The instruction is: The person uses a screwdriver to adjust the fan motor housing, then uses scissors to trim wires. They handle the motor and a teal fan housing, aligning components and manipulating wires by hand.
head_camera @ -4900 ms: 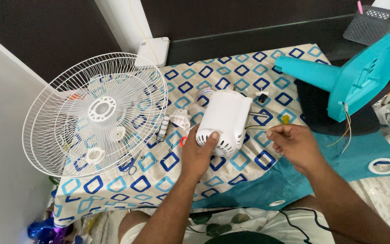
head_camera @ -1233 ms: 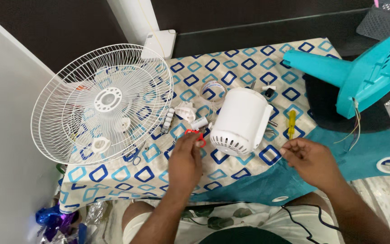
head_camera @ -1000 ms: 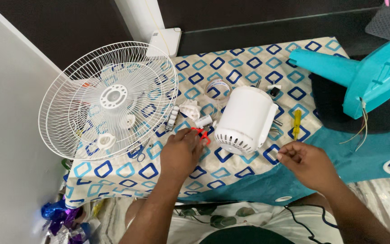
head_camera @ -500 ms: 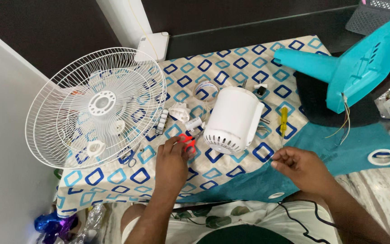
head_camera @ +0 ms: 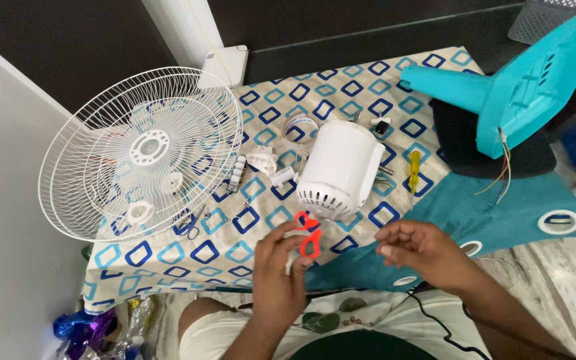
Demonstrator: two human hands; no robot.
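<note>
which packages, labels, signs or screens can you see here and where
No screens, signs or readable labels show.
Crumpled shiny blue and purple wrapper: on the floor at lower left, below the patterned cloth.
Left hand holds small red-handled scissors.

A white wire fan guard [head_camera: 143,152] is leaning at the left of the patterned cloth [head_camera: 168,257] you are sitting before, its rim overhanging the cloth's edge. A yellow-handled screwdriver [head_camera: 415,172] is lying near the cloth's right side, with a small white terminal strip [head_camera: 238,173] and a roll of tape [head_camera: 299,125] resting further in. A turquoise fan base [head_camera: 511,87] is tipping on its side to your right, thin wires [head_camera: 501,170] trailing from it over a teal mat [head_camera: 501,213].
</note>
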